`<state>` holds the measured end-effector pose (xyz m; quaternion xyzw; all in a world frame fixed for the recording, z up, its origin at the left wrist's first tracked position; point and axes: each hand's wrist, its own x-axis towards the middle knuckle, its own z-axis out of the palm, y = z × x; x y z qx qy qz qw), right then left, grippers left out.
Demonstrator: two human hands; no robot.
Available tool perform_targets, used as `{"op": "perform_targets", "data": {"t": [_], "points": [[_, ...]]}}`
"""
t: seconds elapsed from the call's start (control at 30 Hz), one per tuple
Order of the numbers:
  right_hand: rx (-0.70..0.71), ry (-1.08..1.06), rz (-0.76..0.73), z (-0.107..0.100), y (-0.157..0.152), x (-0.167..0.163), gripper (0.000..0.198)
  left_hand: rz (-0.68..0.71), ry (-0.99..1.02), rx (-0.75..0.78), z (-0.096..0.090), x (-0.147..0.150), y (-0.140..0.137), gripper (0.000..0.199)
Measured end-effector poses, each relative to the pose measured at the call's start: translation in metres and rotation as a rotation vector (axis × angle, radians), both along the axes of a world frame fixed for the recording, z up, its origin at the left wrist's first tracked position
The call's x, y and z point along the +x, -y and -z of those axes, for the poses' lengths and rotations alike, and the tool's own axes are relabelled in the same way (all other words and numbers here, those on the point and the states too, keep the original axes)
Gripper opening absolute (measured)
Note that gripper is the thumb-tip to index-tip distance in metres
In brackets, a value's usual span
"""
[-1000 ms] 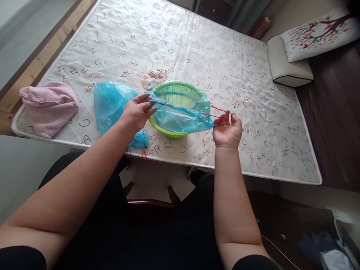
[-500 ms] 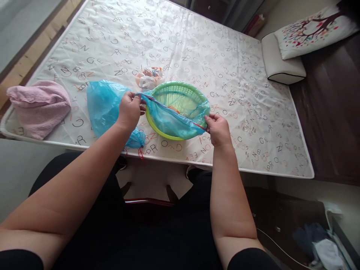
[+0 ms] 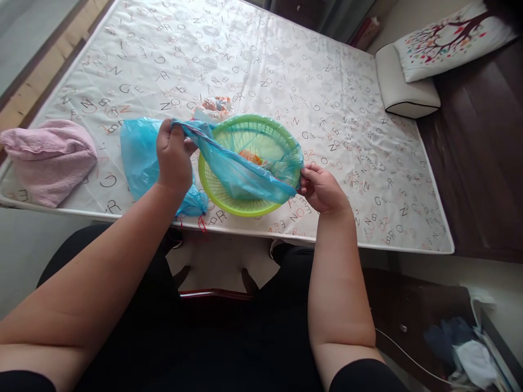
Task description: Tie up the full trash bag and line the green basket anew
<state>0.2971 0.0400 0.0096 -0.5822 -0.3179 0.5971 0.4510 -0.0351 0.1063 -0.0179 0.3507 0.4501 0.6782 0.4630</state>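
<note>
Hands [image 3: 175, 155] [image 3: 324, 188] gripping bag [image 3: 241, 177], mattress [image 3: 278, 54] lettered N, O

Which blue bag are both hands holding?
The blue bag across the green basket; the left hand and right hand grip its edge. The other blue bag lies left of it on the mattress.

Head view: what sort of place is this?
Probably a room in a home, perhaps a bedroom, though I can't be sure which room. Signs: the tree-print pillow, the cream padded block beside it, and the pink fluffy cloth on the letter-printed white surface.
</note>
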Motion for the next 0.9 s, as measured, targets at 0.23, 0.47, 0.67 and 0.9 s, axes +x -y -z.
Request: {"op": "perform_targets", "data": {"t": [0.23, 0.47, 0.67, 0.9], "points": [[0.155, 0.127, 0.407, 0.021, -0.014, -0.001, 0.021, 0.011, -0.050, 0.154, 0.017, 0.004, -0.003, 0.047], [0.508, 0.386, 0.312, 0.020, -0.011, -0.015, 0.026, 0.097, -0.253, 0.240, 0.008, 0.017, 0.019, 0.039], [0.639, 0.334, 0.291, 0.012, -0.005, -0.047, 0.032, 0.210, -0.504, 0.279, -0.003, 0.027, 0.033, 0.036], [0.776, 0.183, 0.203, 0.008, -0.004, -0.058, 0.025, 0.218, -0.695, 0.325, -0.009, 0.041, 0.043, 0.037]]}}
